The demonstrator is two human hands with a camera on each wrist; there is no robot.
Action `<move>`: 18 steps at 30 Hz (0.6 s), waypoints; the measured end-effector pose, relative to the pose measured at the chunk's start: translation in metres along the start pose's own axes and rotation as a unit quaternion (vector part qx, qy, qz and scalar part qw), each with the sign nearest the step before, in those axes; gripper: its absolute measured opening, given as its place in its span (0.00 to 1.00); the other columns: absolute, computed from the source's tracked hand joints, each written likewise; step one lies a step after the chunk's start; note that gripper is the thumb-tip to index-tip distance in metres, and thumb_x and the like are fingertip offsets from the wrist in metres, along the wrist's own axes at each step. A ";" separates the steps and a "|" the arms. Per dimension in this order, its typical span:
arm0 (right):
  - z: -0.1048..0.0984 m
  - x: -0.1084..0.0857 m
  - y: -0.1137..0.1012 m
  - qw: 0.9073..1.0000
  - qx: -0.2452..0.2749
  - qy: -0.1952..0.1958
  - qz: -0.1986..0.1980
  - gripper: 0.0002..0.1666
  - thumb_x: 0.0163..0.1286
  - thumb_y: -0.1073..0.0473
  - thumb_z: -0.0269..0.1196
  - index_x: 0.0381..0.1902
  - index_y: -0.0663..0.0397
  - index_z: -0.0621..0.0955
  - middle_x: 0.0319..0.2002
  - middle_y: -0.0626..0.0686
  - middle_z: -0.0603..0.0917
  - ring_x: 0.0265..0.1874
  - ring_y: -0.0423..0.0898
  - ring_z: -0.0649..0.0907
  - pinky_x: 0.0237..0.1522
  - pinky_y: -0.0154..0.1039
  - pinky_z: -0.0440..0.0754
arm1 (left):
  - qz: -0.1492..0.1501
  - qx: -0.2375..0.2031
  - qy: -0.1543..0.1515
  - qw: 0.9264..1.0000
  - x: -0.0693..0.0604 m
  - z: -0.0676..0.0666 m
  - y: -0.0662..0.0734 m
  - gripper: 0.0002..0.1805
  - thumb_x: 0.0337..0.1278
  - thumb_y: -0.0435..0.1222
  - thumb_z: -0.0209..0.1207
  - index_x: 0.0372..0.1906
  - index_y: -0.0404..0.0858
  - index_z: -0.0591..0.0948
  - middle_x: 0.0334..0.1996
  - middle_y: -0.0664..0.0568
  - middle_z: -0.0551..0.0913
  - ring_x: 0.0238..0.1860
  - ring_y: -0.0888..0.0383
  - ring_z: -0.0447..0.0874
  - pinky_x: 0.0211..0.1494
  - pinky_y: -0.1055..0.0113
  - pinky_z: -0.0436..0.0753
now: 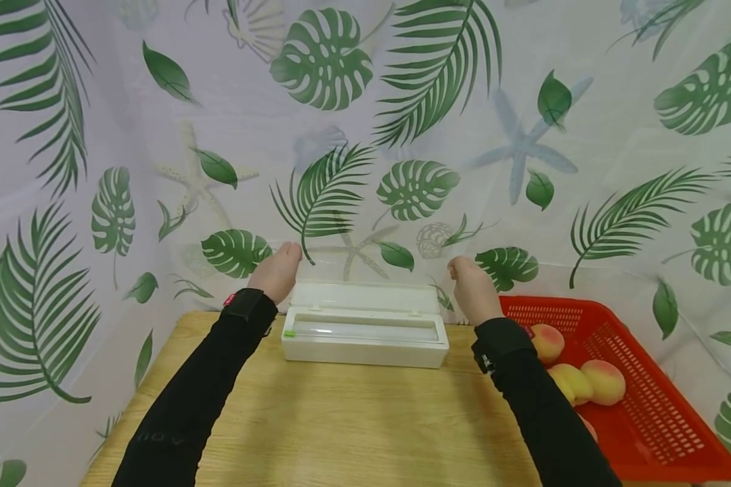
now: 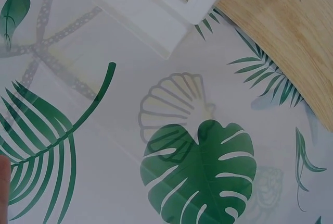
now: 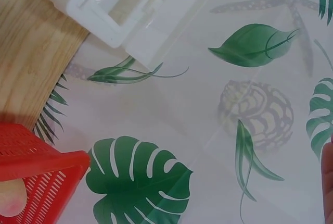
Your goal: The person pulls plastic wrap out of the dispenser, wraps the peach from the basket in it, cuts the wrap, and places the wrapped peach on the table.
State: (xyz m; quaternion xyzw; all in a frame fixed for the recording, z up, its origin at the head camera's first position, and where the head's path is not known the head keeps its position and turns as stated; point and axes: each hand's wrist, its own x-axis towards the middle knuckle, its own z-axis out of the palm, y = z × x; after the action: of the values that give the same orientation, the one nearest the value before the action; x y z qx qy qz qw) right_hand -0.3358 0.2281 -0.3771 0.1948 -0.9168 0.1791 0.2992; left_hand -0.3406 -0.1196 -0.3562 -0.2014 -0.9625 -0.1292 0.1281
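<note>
A long white box (image 1: 365, 353) with its lid raised stands at the back of the wooden table, a pale roll (image 1: 365, 331) inside its window. The left hand (image 1: 276, 272) is held up over the box's left end, and the right hand (image 1: 475, 291) beyond its right end. Both have curled fingers; no held thing can be made out, and whether thin clear material is between them is unclear. Part of the box (image 2: 179, 0) shows in the left wrist view. In the right wrist view the box (image 3: 99, 5) is at upper left, with a sliver of the hand (image 3: 327, 182) at the right edge.
A red plastic basket (image 1: 658, 406) with several peach-like fruits (image 1: 603, 382) stands at the right, partly behind the right sleeve. Leaf-patterned sheeting (image 1: 402, 88) rises behind and beside the wooden table (image 1: 365, 426). The basket (image 3: 52, 166) also shows in the right wrist view.
</note>
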 end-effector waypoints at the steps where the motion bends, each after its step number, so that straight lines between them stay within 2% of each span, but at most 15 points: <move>1: -0.001 0.001 0.000 1.000 0.000 0.001 0.000 0.07 0.60 0.77 0.51 0.35 0.67 0.72 0.29 0.61 0.75 0.28 0.54 0.77 0.31 0.45 0.76 | 0.001 0.001 0.001 1.000 0.000 -0.001 0.000 0.07 0.63 0.24 0.39 0.43 0.30 0.65 0.39 0.40 0.68 0.24 0.53 0.68 0.29 0.64 0.69; 9: -0.009 0.005 -0.001 0.999 0.004 0.037 -0.031 0.07 0.58 0.78 0.52 0.33 0.66 0.72 0.28 0.61 0.75 0.27 0.55 0.77 0.30 0.45 0.75 | 0.008 0.008 0.012 1.000 0.004 -0.010 0.001 0.06 0.61 0.23 0.41 0.42 0.31 0.65 0.38 0.40 0.69 0.21 0.54 0.68 0.25 0.65 0.67; 18: -0.018 0.009 -0.002 0.998 0.003 0.043 -0.050 0.06 0.59 0.77 0.51 0.34 0.67 0.72 0.29 0.62 0.75 0.29 0.55 0.77 0.32 0.45 0.75 | 0.019 0.008 0.028 0.999 0.004 -0.020 0.003 0.07 0.59 0.22 0.42 0.41 0.30 0.66 0.39 0.40 0.69 0.24 0.52 0.71 0.29 0.64 0.70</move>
State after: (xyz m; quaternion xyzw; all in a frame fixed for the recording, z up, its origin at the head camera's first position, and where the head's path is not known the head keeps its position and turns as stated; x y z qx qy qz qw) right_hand -0.3328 0.2321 -0.3581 0.2335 -0.8915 0.1751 0.3466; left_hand -0.3387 -0.1213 -0.3357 -0.2147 -0.9556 -0.1242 0.1592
